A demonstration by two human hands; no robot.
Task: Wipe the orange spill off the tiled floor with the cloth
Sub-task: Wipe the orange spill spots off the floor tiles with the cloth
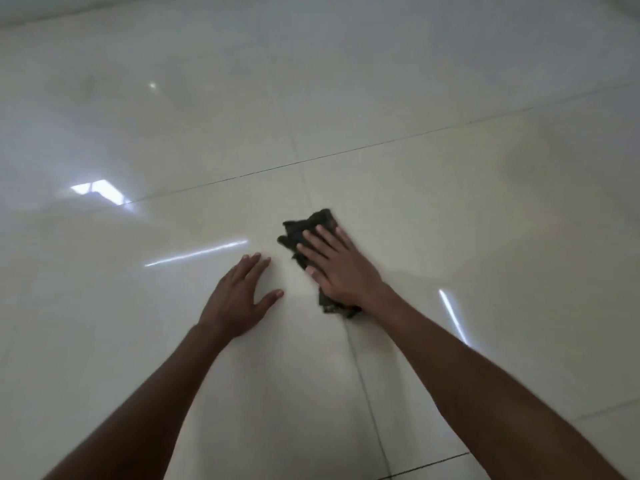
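- Head view: a person leans over a shiny, pale tiled floor (450, 209), with both bare arms reaching out.
- The right hand (337, 268) lies flat on a dark cloth (301, 230). Its fingers are straight and spread, and they press the cloth down on the floor. They do not curl round it.
- The cloth is crumpled. Parts of it stick out past the fingertips and out from under the wrist.
- The cloth sits right on a thin line between two tiles, just below where that line meets another one.
- The left hand (239, 299) is flat on the bare floor, just beside the cloth but not touching it. Its fingers are straight and it holds nothing.
- No orange shows on the tiles around the cloth. What is under the cloth cannot be seen.
- Bright streaks of light (197, 252) shine on the floor.
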